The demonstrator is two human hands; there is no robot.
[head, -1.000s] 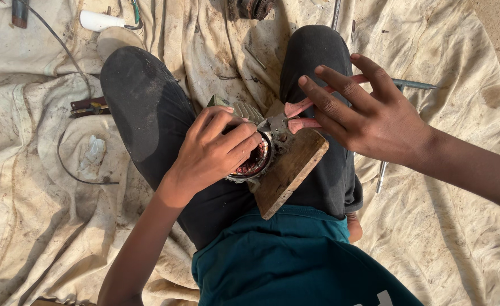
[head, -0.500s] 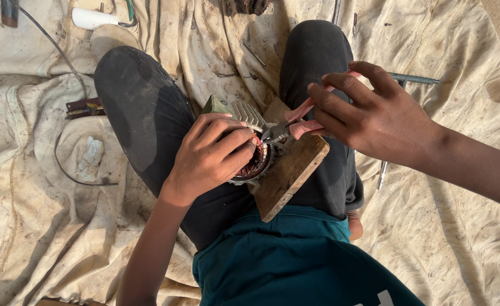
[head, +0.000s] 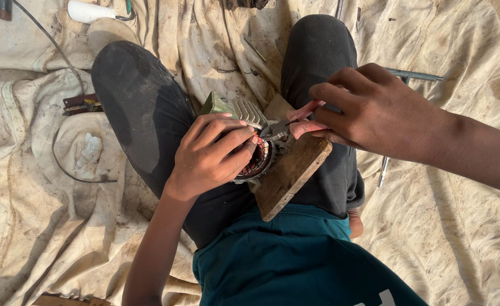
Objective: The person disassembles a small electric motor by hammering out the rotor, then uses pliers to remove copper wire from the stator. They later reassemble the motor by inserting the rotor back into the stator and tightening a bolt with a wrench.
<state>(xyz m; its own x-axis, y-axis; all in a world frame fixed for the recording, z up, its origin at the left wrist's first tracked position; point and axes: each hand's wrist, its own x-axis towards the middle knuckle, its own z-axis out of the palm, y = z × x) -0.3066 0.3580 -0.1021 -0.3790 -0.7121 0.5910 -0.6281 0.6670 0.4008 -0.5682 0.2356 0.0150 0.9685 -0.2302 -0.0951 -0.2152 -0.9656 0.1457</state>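
A small finned motor housing [head: 242,111] with copper windings [head: 259,160] rests on a wooden block [head: 291,174] across my lap. My left hand [head: 213,153] wraps over the top of the motor and holds it steady. My right hand [head: 377,110] is closed around the pink handles of a pair of pliers [head: 295,123]. The metal jaws of the pliers reach into the motor at the winding edge, right beside my left fingertips. What the jaws grip is hidden.
I sit cross-legged on a dirty cream cloth [head: 40,226]. A white tool [head: 91,11] and black cable [head: 51,39] lie at upper left, red-handled pliers [head: 80,103] beside my left knee, and a metal rod [head: 411,75] behind my right hand.
My right hand went from spread fingers above the motor to closed around the pliers handles, and moved slightly lower. My left hand stayed on the motor.
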